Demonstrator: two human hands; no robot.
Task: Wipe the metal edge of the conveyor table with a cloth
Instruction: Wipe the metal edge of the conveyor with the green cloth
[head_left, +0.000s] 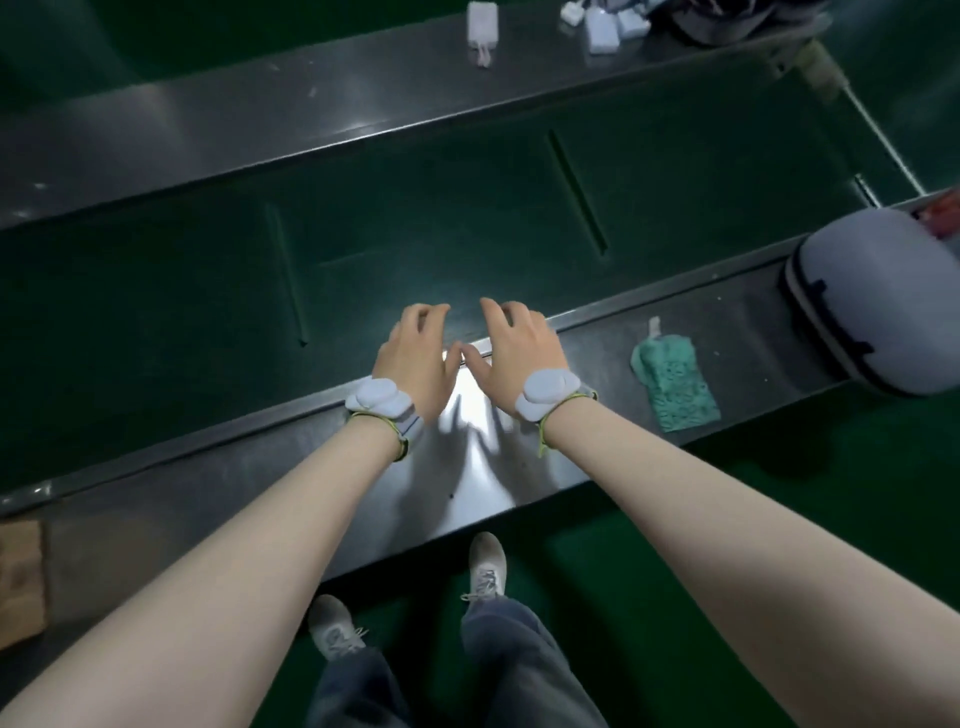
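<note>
My left hand (415, 348) and my right hand (511, 345) hover side by side over the near metal edge (311, 467) of the conveyor table, palms down, fingers spread, thumbs almost touching. Neither hand holds anything. Each wrist carries a white band device. A teal patterned cloth (672, 382) lies flat on the same metal edge, well to the right of my right hand and apart from it. The dark green belt (467, 218) runs just beyond my fingertips.
A grey hard case (878, 301) sits on the metal edge at the far right, beyond the cloth. A brown cardboard piece (21, 582) lies at the left end. Small white items (483, 26) rest on the far metal rail. My feet stand on green floor below.
</note>
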